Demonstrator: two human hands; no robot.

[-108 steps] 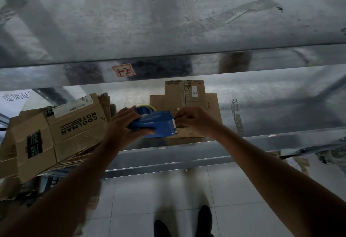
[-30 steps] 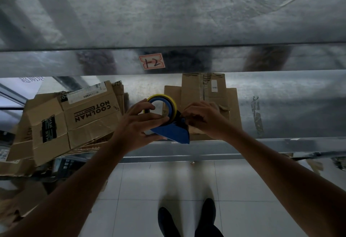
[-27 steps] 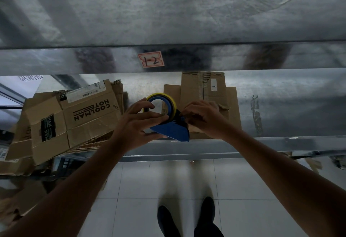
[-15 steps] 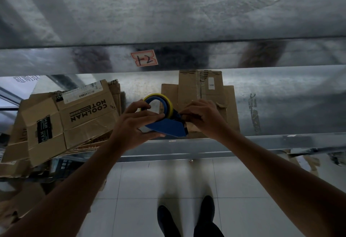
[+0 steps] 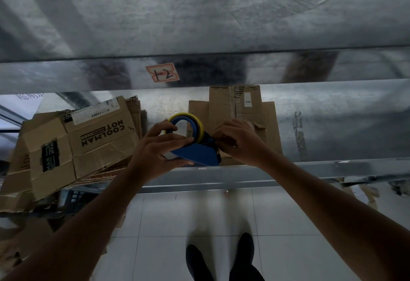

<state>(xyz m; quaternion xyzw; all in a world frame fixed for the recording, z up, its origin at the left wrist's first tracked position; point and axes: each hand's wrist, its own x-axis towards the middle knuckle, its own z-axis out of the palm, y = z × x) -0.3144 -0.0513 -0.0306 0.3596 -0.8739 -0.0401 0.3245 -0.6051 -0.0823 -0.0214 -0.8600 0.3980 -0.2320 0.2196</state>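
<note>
Far left: a stack of flattened cardboard boxes [image 5: 73, 147] is lying on the lower metal shelf [image 5: 343, 121]. The top sheet is printed COOLMAN NOTE, with a white barcode label [image 5: 93, 112] near its far edge. The stack is overhanging the shelf's front rail [image 5: 310, 168] toward me.

Just right of the stack, my left hand [image 5: 159, 152] is gripping the tape dispenser [image 5: 195, 155]. Its fingers are curling over the top of the blue body, the thumb is going underneath, and the forefinger is reaching up to the rim of the yellow tape roll [image 5: 199, 125]. I am holding the dispenser in the air over the shelf's front edge, with only my hands touching it. The roll is sitting on the far side and the blue body is slanting down toward me.

Higher up, a red-bordered sticker [image 5: 163, 72] marked 12 is showing on the front face of the upper shelf [image 5: 199, 14].

My right hand [image 5: 239, 143] is closing on the dispenser's right end, fingertips bunched and pinching just below the roll. Whether tape is lying between them I cannot tell; it is too dark there.

Behind that hand, flat cardboard pieces [image 5: 239, 107] are lying on the lower shelf, one carrying a small white tag [image 5: 248, 102] reading 100.

Below, between my forearms, my dark shoes [image 5: 221, 258] are standing on the pale tiled floor [image 5: 155, 225].

Far right: a dark scuff mark [image 5: 298, 134] is showing on the shelf metal.
</note>
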